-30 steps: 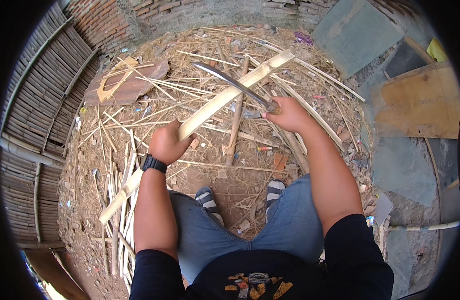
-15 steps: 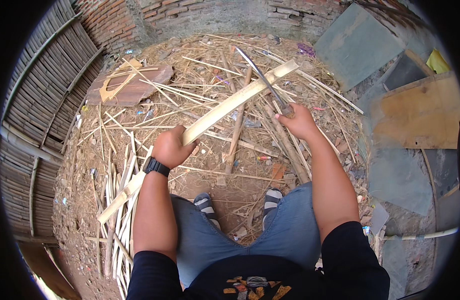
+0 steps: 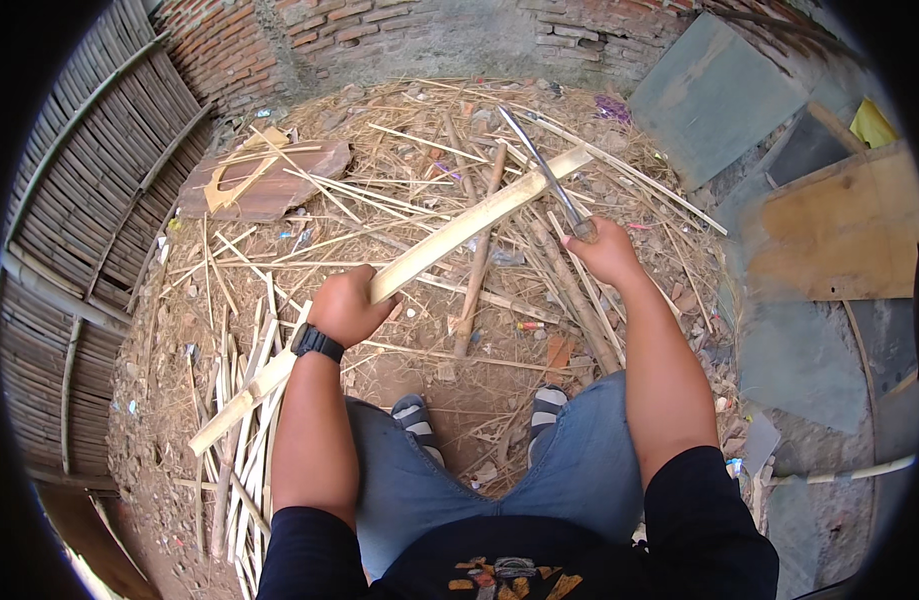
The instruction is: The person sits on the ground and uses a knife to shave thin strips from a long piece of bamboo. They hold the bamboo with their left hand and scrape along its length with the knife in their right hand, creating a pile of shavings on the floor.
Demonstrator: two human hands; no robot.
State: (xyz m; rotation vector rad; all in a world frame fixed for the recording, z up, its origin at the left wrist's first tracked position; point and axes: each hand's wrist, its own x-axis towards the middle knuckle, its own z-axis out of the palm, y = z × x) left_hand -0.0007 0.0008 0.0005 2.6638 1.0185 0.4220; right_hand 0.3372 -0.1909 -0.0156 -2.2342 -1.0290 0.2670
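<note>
One split bamboo strip (image 3: 459, 233), axis eight-to-two o'clock, left hand (image 3: 347, 306) gripping near mid-length; right hand (image 3: 609, 252), nearer two-o'clock end, grasping knife (image 3: 545, 168) pointing eleven.

The earth ground (image 3: 469, 405), littered with straw, carries a round wooden pole (image 3: 476, 275). To the pole's left lies a reddish-brown board (image 3: 266, 202); to its near left, a heap of pale split strips (image 3: 247, 490). To its right lie an orange brick fragment (image 3: 559, 350) and, farther off, a purple scrap (image 3: 611, 108).
</note>
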